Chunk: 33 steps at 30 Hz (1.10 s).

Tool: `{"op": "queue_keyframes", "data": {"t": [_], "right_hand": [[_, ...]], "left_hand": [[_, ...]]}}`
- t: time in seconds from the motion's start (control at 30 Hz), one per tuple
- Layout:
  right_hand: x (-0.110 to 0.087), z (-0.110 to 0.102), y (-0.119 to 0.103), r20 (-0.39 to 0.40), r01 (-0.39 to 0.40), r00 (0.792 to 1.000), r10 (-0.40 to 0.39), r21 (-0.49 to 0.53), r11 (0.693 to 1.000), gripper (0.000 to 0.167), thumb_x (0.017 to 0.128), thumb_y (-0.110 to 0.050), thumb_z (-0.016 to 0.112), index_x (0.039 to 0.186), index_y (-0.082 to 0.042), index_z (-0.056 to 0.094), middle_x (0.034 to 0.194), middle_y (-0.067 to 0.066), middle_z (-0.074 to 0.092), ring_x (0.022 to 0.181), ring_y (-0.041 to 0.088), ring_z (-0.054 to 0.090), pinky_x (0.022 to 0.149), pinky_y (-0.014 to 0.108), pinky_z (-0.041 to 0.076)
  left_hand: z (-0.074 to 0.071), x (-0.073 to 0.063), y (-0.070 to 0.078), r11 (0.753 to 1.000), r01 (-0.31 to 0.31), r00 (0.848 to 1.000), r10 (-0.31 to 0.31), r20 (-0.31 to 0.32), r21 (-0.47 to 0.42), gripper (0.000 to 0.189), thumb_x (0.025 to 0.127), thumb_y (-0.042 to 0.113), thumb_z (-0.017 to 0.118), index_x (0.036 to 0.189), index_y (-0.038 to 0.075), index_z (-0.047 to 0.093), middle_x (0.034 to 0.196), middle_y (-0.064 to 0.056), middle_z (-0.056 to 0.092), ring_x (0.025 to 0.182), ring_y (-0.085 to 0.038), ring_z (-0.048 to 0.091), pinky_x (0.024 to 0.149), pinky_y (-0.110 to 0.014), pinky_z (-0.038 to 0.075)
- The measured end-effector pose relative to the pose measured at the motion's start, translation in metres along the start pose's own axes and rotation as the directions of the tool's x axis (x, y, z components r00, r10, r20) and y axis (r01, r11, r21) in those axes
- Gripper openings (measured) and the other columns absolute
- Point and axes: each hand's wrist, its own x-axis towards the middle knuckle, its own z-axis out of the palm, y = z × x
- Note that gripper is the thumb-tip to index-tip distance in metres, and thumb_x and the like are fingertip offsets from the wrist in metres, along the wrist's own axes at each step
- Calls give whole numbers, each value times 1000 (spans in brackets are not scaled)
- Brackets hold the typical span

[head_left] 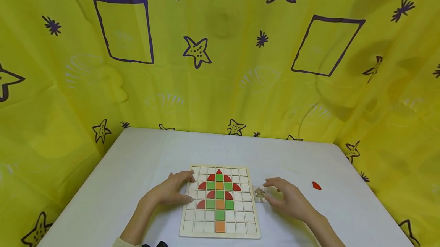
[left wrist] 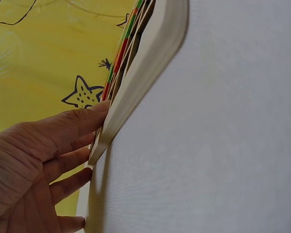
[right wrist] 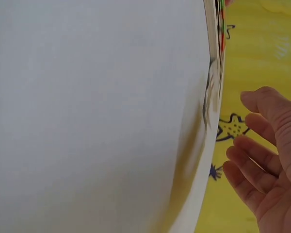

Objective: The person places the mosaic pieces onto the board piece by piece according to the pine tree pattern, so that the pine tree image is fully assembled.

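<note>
A square wooden grid board [head_left: 240, 216] lies on the table, with red, green and orange tiles [head_left: 219, 186] set in a tree shape. My left hand [head_left: 168, 189] rests at its left side, thumb and fingers spread and touching the edge. The left wrist view shows that thumb [left wrist: 99, 109] at the board's rim. To the right of the board lies a small card [head_left: 259, 194] printed with a tree pattern. My right hand [head_left: 287, 197] is just beside the card, fingers relaxed and apart, holding nothing. In the right wrist view the fingers [right wrist: 254, 167] hang loosely bent.
A single red quarter-round tile [head_left: 316, 186] lies on the white table [head_left: 144, 155], farther right than my right hand. Yellow curtain [head_left: 220, 86] with drawn stars encloses the table's back and sides. A small dark object [head_left: 161, 244] shows at the bottom edge.
</note>
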Motion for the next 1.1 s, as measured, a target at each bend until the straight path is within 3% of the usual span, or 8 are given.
{"op": "queue_keyframes", "data": {"t": [0.33,0.43,0.63,0.83,1.1], "right_hand": [[-20,-17,29,-203,-36,979,19,-77,996,33,78,-1,85,106,-8,72,109,7,74,91,26,70,71,34,61],[-25,-25,36,-240,-99,968,75,-92,991,33,77,2,85,106,-5,72,107,9,74,87,29,70,69,37,60],[-33,-44,48,-195,-340,927,321,-72,938,30,84,-4,80,112,0,70,106,21,71,83,31,65,64,34,51],[-35,-54,60,-195,-411,901,389,-90,907,30,85,-7,78,113,2,70,100,19,69,81,25,58,64,33,46],[-39,-61,78,-163,-500,860,483,-90,861,26,89,-10,73,111,3,69,113,33,67,91,41,70,76,49,56]], "left_hand": [[0,-1,2,1000,-4,1000,4,0,-8,43,81,19,85,114,11,59,155,-20,47,148,-44,34,119,-74,6],[0,-2,2,1000,-9,1000,9,-3,-7,43,81,19,86,114,10,59,155,-20,47,148,-45,34,119,-74,5],[-1,-2,2,1000,-9,1000,9,-3,-5,44,81,20,86,114,11,59,155,-20,47,148,-45,34,119,-74,5],[-1,-2,0,1000,-10,1000,10,-1,-5,44,81,20,85,115,11,59,155,-20,46,148,-45,34,119,-74,5],[-1,-2,1,1000,-5,1000,5,-2,1,43,82,21,85,114,12,59,155,-20,47,148,-44,34,119,-74,6]]}}
